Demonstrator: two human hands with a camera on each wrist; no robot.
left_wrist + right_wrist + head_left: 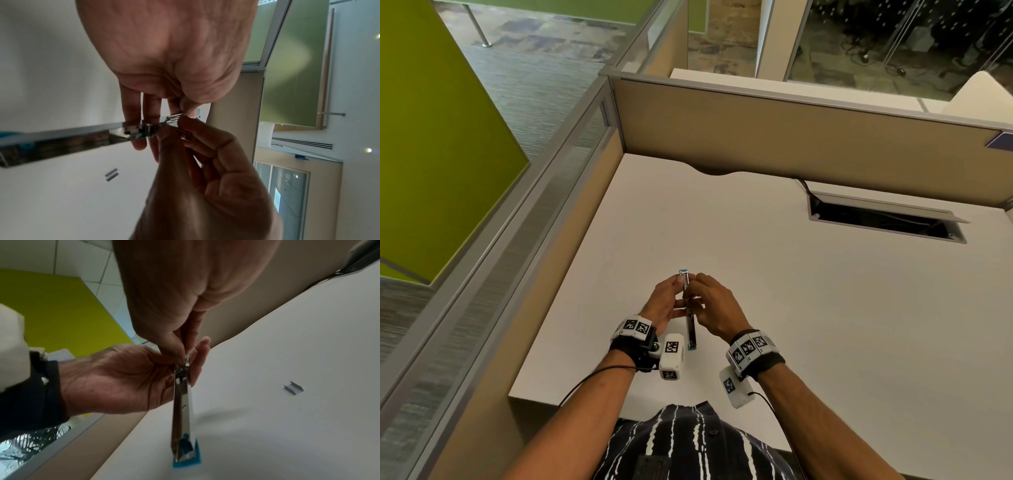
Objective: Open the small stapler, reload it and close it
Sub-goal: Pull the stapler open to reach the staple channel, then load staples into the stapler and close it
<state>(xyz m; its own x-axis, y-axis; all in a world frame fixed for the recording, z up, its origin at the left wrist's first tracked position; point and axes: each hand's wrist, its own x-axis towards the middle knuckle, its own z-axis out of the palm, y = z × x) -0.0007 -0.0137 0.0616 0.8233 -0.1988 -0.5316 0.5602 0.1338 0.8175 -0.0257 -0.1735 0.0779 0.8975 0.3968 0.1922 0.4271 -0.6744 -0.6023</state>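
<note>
The small stapler (690, 322) is swung open into one long line, chrome with blue ends, held above the white desk (791, 291). My left hand (675, 294) grips it near the hinge, fingers behind it and thumb (190, 108) on top. My right hand (698, 287) pinches a small metal piece at the magazine (174, 118) beside the hinge; I cannot tell if that piece is a staple strip or part of the stapler. The open arm (183, 415) points back toward my body, ending in a blue tip (187, 459). A loose staple strip (293, 388) lies on the desk, also seen as the staple strip (112, 174).
Tan partition walls (774, 137) close the desk at the back and left. A cable hatch (887, 219) is sunk into the desk at the back right. The desk's front edge is close to my body.
</note>
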